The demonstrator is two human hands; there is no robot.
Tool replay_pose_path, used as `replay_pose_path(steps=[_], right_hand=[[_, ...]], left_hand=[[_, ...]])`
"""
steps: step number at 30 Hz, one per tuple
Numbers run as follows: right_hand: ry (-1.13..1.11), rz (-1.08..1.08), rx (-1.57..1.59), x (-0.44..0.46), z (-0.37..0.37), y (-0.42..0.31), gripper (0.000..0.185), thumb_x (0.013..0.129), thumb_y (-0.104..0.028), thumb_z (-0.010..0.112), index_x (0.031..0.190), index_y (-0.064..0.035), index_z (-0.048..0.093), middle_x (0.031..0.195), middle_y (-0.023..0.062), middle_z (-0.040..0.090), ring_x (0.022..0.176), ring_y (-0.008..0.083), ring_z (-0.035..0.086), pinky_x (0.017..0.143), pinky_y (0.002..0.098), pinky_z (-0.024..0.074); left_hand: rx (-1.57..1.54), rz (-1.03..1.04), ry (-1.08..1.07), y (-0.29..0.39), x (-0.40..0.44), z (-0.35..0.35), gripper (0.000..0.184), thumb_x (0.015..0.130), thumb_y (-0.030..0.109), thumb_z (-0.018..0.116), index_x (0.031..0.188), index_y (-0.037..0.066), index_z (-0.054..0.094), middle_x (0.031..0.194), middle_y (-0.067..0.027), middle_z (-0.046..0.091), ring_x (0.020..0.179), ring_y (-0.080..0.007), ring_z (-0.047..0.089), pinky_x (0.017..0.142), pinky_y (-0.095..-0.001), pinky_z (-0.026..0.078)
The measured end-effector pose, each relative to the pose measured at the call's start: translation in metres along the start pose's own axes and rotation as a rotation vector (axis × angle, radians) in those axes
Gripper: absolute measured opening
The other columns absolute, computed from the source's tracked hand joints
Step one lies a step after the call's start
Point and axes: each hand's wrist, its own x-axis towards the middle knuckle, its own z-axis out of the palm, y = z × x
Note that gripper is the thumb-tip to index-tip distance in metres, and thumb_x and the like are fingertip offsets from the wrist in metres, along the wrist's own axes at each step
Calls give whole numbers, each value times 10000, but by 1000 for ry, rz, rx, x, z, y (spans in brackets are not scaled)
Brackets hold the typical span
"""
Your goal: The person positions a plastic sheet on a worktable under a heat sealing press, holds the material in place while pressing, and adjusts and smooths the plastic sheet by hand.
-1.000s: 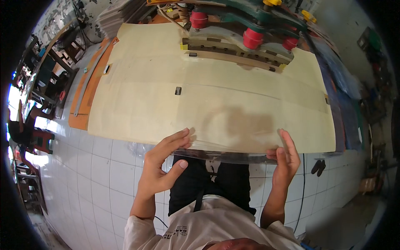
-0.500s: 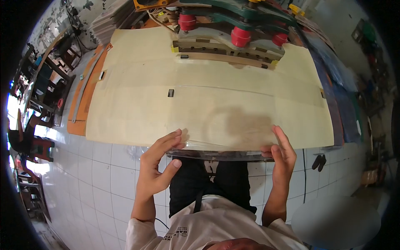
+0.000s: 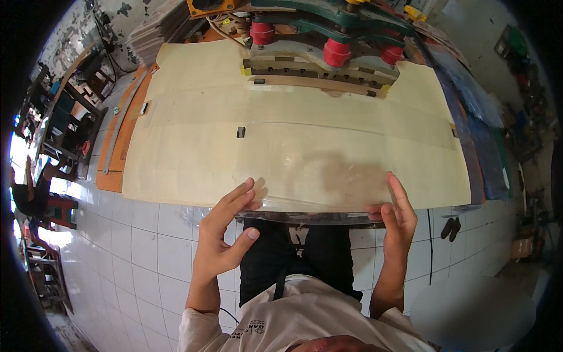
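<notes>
A clear plastic sheet (image 3: 316, 217) lies over the front part of the cream-covered table (image 3: 187, 158), and its near edge hangs over the table's front edge. My left hand (image 3: 223, 232) is at the sheet's left end, fingers stretched and thumb held well apart. At the right end is my right hand (image 3: 400, 220), its fingers extended and spread, some of them near or touching the sheet; exact contact cannot be made out. Beyond the sheet stands a green press-like machine (image 3: 346, 26) with red knobs (image 3: 336, 53) and a long bar low over the table.
Small black blocks, one of them a black stop (image 3: 240, 132), sit on the table. A metal ruler (image 3: 122, 120) lies on the orange board at left. Blue plastic sheets (image 3: 484, 158) hang at right. Slippers (image 3: 450, 229) and a black cable (image 3: 431, 252) are on the tiled floor.
Hardly anything differs. My right index fingertip has shifted slightly, and my left fingertips sit marginally higher. The sheet's near edge looks almost the same.
</notes>
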Motion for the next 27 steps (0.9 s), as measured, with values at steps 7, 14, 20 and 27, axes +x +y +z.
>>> replay_pose_path(steps=[7,14,20,27], right_hand=[[-16,43,-36,2,-1,-6,783,932,-448,688,1483,53,446,1481,196,533,791,143,709,649,252,571],[-26,85,-21,4,-1,-9,783,935,-440,676,1486,61,433,1480,200,531,797,159,722,638,242,582],[-94,61,48,10,-12,-18,852,924,-411,694,1546,32,317,1474,272,498,800,184,724,619,253,588],[-275,157,1,38,-35,-41,678,962,-239,667,1507,24,362,1361,250,561,784,144,694,632,233,574]], left_hand=[[2,32,-6,3,4,0,558,841,74,701,1370,-51,576,1434,-258,552,1145,-318,670,1009,-415,516],[12,33,-37,6,6,-1,567,852,79,700,1389,-40,561,1405,-253,567,1147,-332,674,1009,-415,515],[-2,-48,-42,9,6,-4,636,861,229,710,1412,-38,537,1416,-229,564,1125,-308,664,1013,-411,492],[437,35,62,33,33,-21,541,834,83,733,1349,-5,595,1003,-174,711,881,-253,701,841,-352,543]])
